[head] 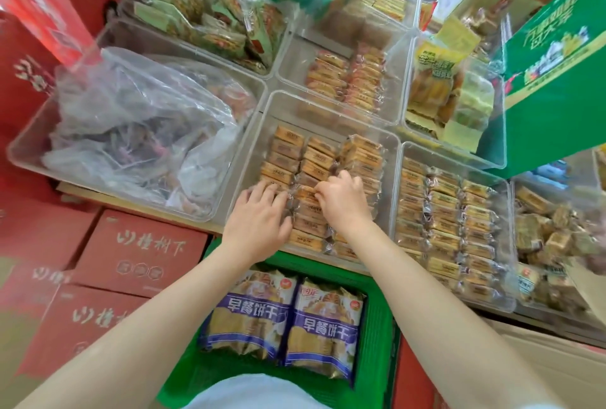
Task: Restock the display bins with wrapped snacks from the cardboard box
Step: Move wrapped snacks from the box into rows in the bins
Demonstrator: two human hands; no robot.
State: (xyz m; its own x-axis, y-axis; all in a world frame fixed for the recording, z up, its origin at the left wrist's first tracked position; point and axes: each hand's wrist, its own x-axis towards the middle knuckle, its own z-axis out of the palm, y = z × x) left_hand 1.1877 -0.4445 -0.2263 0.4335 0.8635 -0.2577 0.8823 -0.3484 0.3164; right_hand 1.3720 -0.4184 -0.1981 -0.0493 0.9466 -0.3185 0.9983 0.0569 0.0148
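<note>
Both hands down in the middle clear bin (252, 133): left hand (259, 218) flat, fingers straight, pressing the near rows of wrapped snacks (314, 159); right hand (342, 198) curled, pinching one packet in the centre row. Likely to topple neighbouring upright packets if pushed hard, or crush soft cakes. Green cardboard box (554, 48) perched on the bins beyond, possibly prone to tipping.
</note>
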